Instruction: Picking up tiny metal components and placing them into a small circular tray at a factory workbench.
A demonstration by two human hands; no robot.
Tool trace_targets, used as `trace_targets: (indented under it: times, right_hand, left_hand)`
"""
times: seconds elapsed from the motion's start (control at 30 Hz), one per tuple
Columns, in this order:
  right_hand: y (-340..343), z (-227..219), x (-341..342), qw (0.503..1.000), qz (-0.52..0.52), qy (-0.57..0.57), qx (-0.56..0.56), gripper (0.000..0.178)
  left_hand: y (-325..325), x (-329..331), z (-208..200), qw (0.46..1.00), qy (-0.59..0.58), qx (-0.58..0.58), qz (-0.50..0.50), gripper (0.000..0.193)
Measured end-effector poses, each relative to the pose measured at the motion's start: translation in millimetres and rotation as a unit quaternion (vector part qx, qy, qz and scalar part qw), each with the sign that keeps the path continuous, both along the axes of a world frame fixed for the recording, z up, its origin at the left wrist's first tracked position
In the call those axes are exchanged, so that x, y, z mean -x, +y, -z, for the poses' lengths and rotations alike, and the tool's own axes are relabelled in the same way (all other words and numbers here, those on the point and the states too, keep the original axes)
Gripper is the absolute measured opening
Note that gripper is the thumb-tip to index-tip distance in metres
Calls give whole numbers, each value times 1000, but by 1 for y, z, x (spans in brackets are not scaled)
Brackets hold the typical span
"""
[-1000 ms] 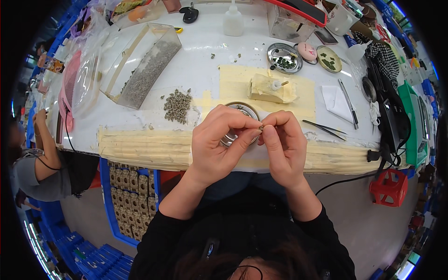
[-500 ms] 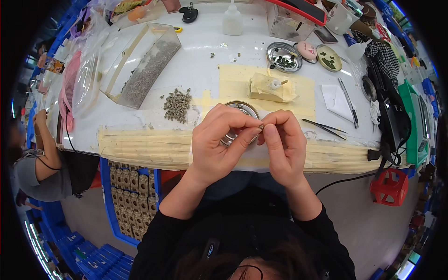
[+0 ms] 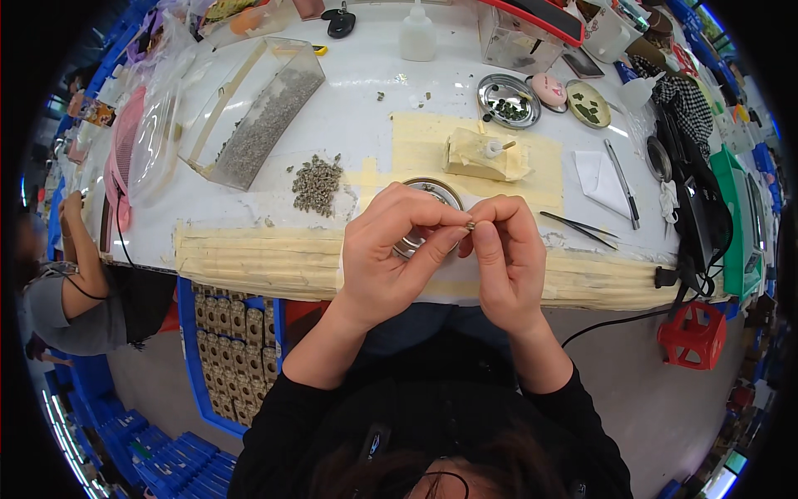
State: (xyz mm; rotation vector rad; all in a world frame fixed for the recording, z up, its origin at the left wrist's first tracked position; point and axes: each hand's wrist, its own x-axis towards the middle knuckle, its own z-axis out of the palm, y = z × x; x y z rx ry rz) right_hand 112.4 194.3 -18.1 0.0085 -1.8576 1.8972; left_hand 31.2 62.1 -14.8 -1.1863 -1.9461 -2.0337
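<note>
Two bare hands meet above the front edge of a white worktable [image 3: 357, 91]. The left hand [image 3: 384, 249] grips with thumb and forefinger, its other fingers curled; the right hand [image 3: 511, 258] pinches from the opposite side. Between their touching fingertips is a tiny brownish piece [image 3: 470, 225], its details too small for me to make out.

Just behind and partly hidden by the left hand is a round metal dish [image 3: 450, 191]. To its left lies a loose pile of small grey-green pieces [image 3: 317, 185], and beyond that a clear box [image 3: 241, 87] partly filled with similar grey bits. Behind the hands sits a block wrapped in yellowish tape [image 3: 482, 162]. To the right are black tweezers [image 3: 578, 228], a folded white paper [image 3: 597, 176] and a pen [image 3: 622, 179].

Farther back are a silver dish [image 3: 490, 88] with dark green bits, a pink round object [image 3: 547, 89] with a small printed mark I cannot read, and a white mug [image 3: 605, 35] with dark printing, also illegible from here. A white squeeze bottle [image 3: 418, 37] stands at the back.

Below the table on the left, a blue tray [image 3: 226, 423] holds rows of brown blocks [image 3: 237, 362]. A co-worker in a grey sleeve [image 3: 75, 312] sits beyond.
</note>
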Motion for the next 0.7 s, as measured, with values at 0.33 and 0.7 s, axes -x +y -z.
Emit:
trace_targets:
  times: [0.33,0.7]
  right_hand:
    - [-1,-3,1,1000,10,8,18,11]
    - [1,-4,0,999,34,1,-26,12]
  left_hand:
    - [0,-1,-3,999,15,-2,-30,11]
    - [1,-1,-2,997,47,4,-67,14]
